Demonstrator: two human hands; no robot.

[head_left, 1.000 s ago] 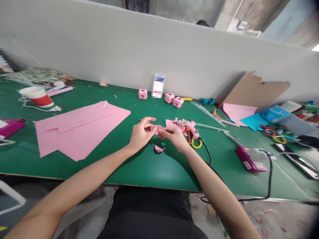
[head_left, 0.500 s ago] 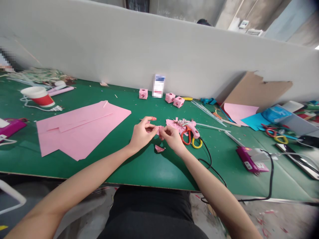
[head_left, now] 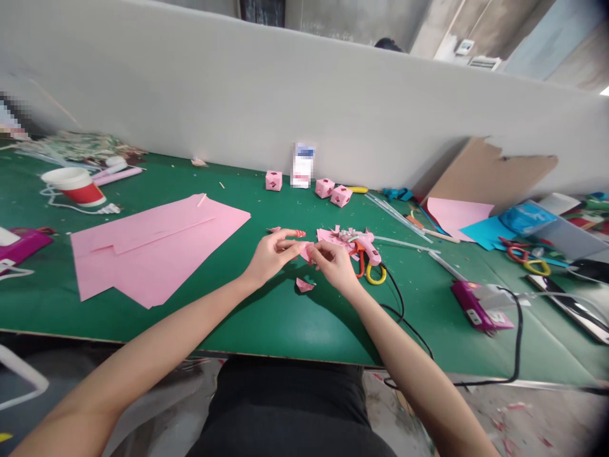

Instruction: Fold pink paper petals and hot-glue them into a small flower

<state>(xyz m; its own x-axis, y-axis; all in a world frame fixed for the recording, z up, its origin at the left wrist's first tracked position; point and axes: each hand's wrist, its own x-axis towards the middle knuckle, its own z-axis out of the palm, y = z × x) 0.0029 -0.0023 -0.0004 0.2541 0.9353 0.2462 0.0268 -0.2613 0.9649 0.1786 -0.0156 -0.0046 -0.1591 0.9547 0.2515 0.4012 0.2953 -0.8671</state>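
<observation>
- Count: two hands, left grip point(head_left: 271, 255) and right grip point(head_left: 335, 261); one held pink piece point(head_left: 305, 250); one loose pink offcut point(head_left: 304, 285); three pink boxes, one left point(head_left: 273, 181), two right point(head_left: 325, 188) point(head_left: 340, 195); two scissors in sight, near pair point(head_left: 376, 274) and far pair point(head_left: 536, 267).
- State: both grips pinched on held pink piece, fingertips almost meeting, over counter point(head_left: 295, 330).
- Look: held piece is small, plain pink, paper-like. Fingers hide most of it; can't tell full shape.
- Offcut: just below the grips, body side, creased, apart from fingers.
- Boxes: beyond the grips, near grey partition point(head_left: 214, 95), dark cutouts on faces.
- Left of left grip: large pink sheets point(head_left: 162, 254), overlapping; red-and-white cup point(head_left: 78, 187) further out.
- In the way: pink scraps point(head_left: 328, 235), pink glue gun point(head_left: 367, 246) and near pair crowd the right grip's far side; gun lies across scissors, black cord point(head_left: 401, 298) trails right.
- Far right: purple box point(head_left: 480, 308), cardboard point(head_left: 485, 174).
</observation>
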